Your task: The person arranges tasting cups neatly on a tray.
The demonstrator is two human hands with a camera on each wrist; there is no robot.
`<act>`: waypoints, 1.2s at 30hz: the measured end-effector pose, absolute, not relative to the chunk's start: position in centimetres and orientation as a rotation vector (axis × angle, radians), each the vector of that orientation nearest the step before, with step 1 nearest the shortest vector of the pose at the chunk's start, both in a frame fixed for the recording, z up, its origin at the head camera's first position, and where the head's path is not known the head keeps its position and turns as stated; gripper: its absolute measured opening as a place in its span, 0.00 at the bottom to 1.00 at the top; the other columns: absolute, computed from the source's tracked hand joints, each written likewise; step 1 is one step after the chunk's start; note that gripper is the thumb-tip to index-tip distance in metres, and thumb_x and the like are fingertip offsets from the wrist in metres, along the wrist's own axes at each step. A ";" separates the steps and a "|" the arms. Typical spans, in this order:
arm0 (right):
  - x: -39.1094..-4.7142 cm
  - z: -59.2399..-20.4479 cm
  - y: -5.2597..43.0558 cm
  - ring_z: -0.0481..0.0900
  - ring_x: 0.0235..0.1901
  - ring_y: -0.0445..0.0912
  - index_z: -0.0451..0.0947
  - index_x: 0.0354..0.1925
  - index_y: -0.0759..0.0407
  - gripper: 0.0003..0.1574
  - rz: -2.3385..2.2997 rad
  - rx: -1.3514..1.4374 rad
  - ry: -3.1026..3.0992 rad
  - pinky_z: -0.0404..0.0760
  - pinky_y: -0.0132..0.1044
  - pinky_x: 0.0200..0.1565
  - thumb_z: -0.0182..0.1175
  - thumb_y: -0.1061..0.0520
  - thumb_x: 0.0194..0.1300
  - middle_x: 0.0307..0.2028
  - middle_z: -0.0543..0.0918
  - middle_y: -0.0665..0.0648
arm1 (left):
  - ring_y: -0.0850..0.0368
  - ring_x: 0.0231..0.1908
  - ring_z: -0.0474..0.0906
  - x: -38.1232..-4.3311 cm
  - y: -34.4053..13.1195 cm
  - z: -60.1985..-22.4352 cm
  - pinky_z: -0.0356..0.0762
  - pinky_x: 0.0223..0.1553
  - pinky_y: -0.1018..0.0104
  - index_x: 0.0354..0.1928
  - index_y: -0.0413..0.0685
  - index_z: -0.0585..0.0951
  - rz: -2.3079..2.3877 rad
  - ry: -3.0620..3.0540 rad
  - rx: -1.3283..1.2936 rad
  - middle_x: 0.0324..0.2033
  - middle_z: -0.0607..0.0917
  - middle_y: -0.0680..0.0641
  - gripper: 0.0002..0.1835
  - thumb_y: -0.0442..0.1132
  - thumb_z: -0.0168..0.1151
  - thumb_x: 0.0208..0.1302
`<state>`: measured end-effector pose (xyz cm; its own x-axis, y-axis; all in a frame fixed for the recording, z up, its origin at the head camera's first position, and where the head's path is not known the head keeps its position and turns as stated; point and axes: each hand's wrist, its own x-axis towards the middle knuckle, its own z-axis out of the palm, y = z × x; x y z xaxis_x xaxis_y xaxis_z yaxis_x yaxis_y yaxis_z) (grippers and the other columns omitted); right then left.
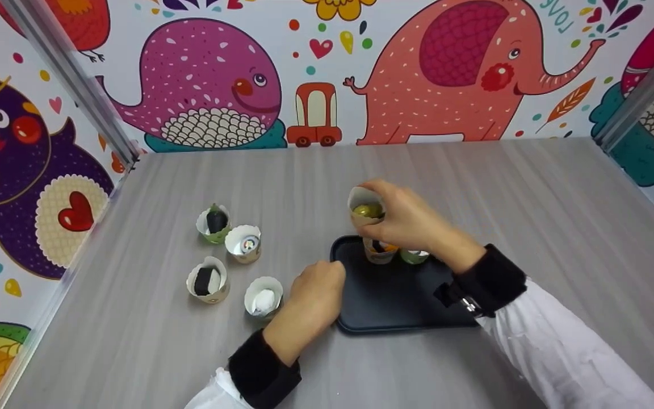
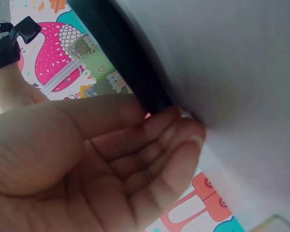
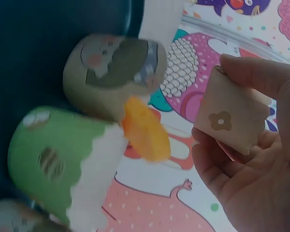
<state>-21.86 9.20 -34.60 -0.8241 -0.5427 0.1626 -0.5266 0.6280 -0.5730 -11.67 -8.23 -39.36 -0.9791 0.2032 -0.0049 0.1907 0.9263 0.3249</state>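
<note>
My right hand (image 1: 409,218) holds a paper baking cup (image 3: 232,113) by its sides, above the far left edge of the black tray (image 1: 395,307). Inside that cup lies a shiny yellow-green piece (image 1: 365,211). On the tray below stand a brown cup (image 1: 381,255), a green cup (image 3: 48,159) and, partly cut off in the right wrist view, another cup (image 3: 12,217). An orange piece (image 3: 147,130) shows at a cup's mouth. At the tray's left side, my left hand (image 1: 317,295) pinches the rim (image 2: 135,67) between thumb and fingers.
Left of the tray on the grey table (image 1: 151,352) stand a green cup (image 1: 215,236) with a dark piece, a cup (image 1: 235,243) with a small round piece, a cup (image 1: 220,292) with a black-and-white piece, and one (image 1: 251,287) with a white piece. Cartoon-printed walls (image 1: 327,57) enclose the table.
</note>
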 end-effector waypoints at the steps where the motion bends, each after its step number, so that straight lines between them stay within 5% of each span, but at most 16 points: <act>1: -21.9 -34.7 8.9 0.82 0.47 0.57 0.72 0.69 0.65 0.42 -0.972 -0.943 2.802 0.82 0.54 0.51 0.74 0.58 0.58 0.54 0.82 0.65 | 0.40 0.33 0.87 -11.7 -8.2 -39.4 0.84 0.32 0.48 0.29 0.40 0.82 0.507 3.048 0.310 0.31 0.87 0.36 0.08 0.21 0.64 0.60; 17: -22.0 -36.7 6.0 0.82 0.52 0.56 0.74 0.66 0.64 0.41 -0.750 -1.081 2.727 0.80 0.52 0.56 0.76 0.55 0.58 0.55 0.84 0.64 | 0.39 0.33 0.86 -11.6 -8.2 -39.2 0.84 0.32 0.47 0.28 0.39 0.81 0.508 3.039 0.290 0.32 0.86 0.36 0.08 0.21 0.66 0.60; 36: -21.8 -38.5 5.9 0.85 0.42 0.54 0.77 0.58 0.65 0.36 -0.575 -1.229 2.700 0.83 0.49 0.46 0.78 0.50 0.58 0.46 0.86 0.62 | 0.40 0.34 0.87 -11.9 -8.0 -39.3 0.84 0.32 0.49 0.29 0.39 0.83 0.512 3.006 0.240 0.33 0.87 0.37 0.08 0.23 0.63 0.66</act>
<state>-21.79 5.86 -38.49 -0.6630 -0.7471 0.0476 -0.7017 0.5981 -0.3873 -11.92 -8.00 -39.30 -0.9843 0.1676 -0.0549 0.1400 0.9318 0.3348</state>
